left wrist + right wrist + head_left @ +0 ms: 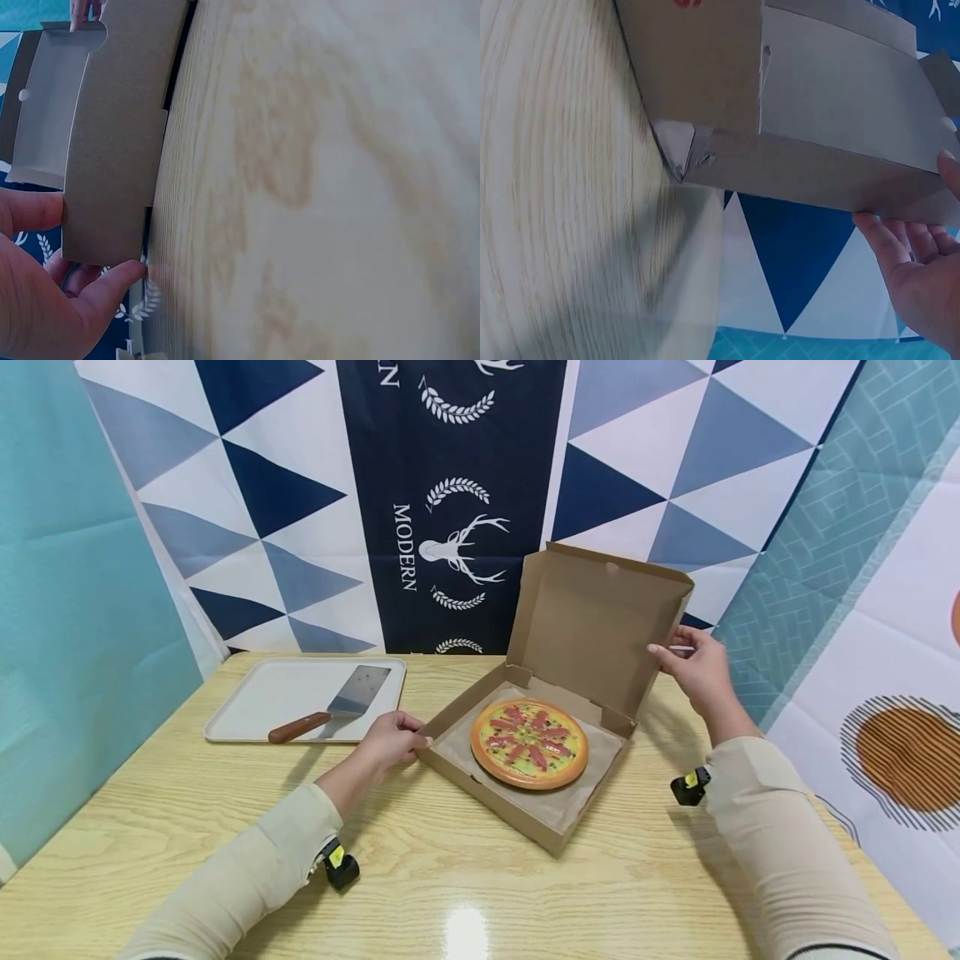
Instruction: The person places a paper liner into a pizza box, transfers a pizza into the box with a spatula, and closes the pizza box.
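A brown cardboard pizza box (486,787) stands on the table with its lid (592,618) raised and tilted back. Inside, on a sheet of brown paper (457,747), lies a round pizza (529,743) topped with red strips. My left hand (392,739) grips the left corner of the box's base; in the left wrist view, thumb and fingers (112,289) are bent about that corner. At the lid's right edge, my right hand (701,668) holds the side flap between thumb and fingers. From the right wrist view, fingertips (866,223) touch the flap's outer side.
A white tray (247,702) sits at the table's back left. Across its right part lies a metal spatula (360,689) with a wooden handle, which sticks over the front rim. Patterned cloth (450,443) hangs close behind the table (420,877).
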{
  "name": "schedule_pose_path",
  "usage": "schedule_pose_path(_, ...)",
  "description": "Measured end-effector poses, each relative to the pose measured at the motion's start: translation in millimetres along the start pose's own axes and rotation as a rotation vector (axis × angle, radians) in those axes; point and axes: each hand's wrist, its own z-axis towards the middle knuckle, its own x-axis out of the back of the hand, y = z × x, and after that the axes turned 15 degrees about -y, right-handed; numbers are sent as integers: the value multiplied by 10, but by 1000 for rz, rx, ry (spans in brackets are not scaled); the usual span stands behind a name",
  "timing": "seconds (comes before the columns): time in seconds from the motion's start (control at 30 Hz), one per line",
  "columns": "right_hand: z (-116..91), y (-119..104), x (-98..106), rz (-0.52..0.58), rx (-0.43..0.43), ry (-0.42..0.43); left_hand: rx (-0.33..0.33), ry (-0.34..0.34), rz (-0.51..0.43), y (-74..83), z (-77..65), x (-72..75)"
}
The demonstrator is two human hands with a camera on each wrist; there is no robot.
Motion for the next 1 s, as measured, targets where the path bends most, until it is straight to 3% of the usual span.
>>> schedule_pose_path(1.0,138,-39,-105,-73,41,-10,6,-35,-14,-27,-149,-18)
